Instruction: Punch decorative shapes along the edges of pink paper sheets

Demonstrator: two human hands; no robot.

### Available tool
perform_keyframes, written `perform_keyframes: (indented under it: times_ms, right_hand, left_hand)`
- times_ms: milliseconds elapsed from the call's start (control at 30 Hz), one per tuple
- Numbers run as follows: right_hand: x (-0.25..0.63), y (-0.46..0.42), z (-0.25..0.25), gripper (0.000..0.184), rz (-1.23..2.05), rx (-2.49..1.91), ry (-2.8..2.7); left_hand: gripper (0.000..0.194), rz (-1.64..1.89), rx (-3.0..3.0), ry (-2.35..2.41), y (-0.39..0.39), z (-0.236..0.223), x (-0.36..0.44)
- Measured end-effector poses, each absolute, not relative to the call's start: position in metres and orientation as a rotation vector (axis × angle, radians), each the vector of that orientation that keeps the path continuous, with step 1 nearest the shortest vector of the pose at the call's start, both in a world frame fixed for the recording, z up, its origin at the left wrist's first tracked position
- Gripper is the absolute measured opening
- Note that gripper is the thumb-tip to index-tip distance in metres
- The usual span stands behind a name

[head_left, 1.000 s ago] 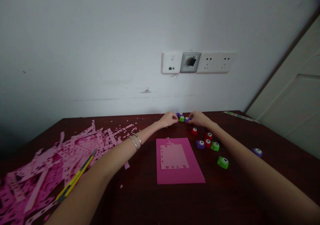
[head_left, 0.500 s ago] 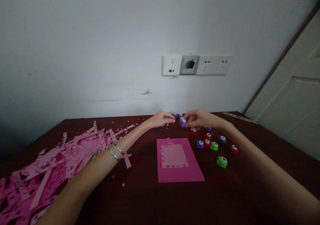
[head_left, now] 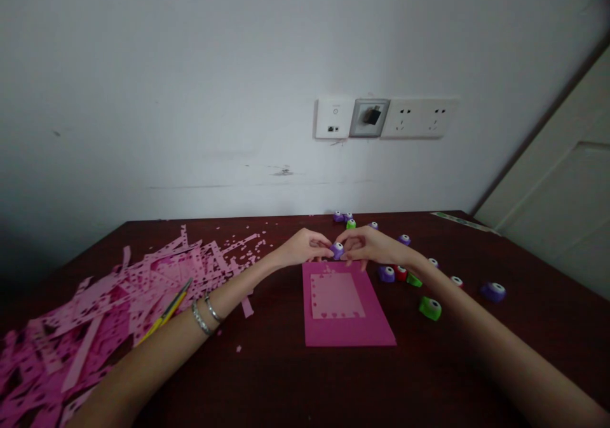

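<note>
Just beyond the top edge of the dark pink sheet (head_left: 350, 336), a purple paper punch (head_left: 337, 251) with a white, eye-like button is between my two hands. My right hand (head_left: 366, 245) pinches it from the right. The fingertips of my left hand (head_left: 309, 248) close on its left side. Its underside is partly hidden by fingers. On the dark sheet lies a smaller light pink paper (head_left: 336, 296) with small shapes along its left and bottom edges. A few tiny cut-outs (head_left: 328, 269) rest near its top.
More punches surround my right forearm, among them a green punch (head_left: 430, 308) and a purple punch (head_left: 493, 291). Several stand near the wall. Punched pink strips (head_left: 100, 307) heap up at left, with a yellow pen-like object (head_left: 166, 314). A narrow strip (head_left: 464, 223) lies back right.
My right hand has brought the purple punch nearer and to the left, to the sheet's top edge. My left hand has moved nearer too and now touches the punch. The view has shifted slightly.
</note>
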State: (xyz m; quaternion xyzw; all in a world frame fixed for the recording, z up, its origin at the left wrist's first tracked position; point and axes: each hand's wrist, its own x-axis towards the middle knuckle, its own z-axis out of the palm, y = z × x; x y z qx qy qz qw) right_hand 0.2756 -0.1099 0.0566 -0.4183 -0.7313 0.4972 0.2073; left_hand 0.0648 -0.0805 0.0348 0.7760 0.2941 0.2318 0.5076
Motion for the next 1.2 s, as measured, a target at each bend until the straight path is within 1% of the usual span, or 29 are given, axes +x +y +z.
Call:
perform_keyframes:
  times_ms: [133, 267, 467, 633, 767, 933, 1000, 1200]
  right_hand:
    - [0.273, -0.108, 0.053, 0.040, 1.383, -1.146, -1.987]
    - [0.269, -0.107, 0.049, 0.043, 1.306, -1.150, -1.958]
    - [0.264, -0.108, 0.047, 0.037, 1.155, -1.190, -1.978]
    - [0.261, -0.107, 0.042, 0.037, 1.143, -1.241, -1.925]
    - [0.260, -0.105, 0.037, 0.029, 1.124, -1.302, -1.892]
    - [0.261, -0.104, 0.035, 0.023, 1.014, -1.314, -1.962]
    - [0.261, -0.105, 0.036, 0.022, 1.004, -1.317, -1.999]
    - [0.257, -0.111, 0.039, 0.023, 1.019, -1.266, -2.115]
  left_hand:
    - [0.029, 0.601, 1.823, 0.712, -0.079, 0.030, 0.065]
    - [0.030, 0.649, 1.781, 0.678, -0.077, 0.026, 0.065]
    - [0.028, 0.693, 1.733, 0.707, -0.076, 0.024, 0.066]
    - [0.027, 0.714, 1.736, 0.743, -0.077, 0.024, 0.066]
    - [0.028, 0.727, 1.735, 0.728, -0.076, 0.024, 0.066]
    - [0.039, 0.703, 1.732, 0.654, -0.072, 0.020, 0.063]
    - [0.040, 0.647, 1.764, 0.653, -0.071, 0.021, 0.062]
    - [0.031, 0.529, 2.017, 0.713, -0.072, 0.026, 0.057]
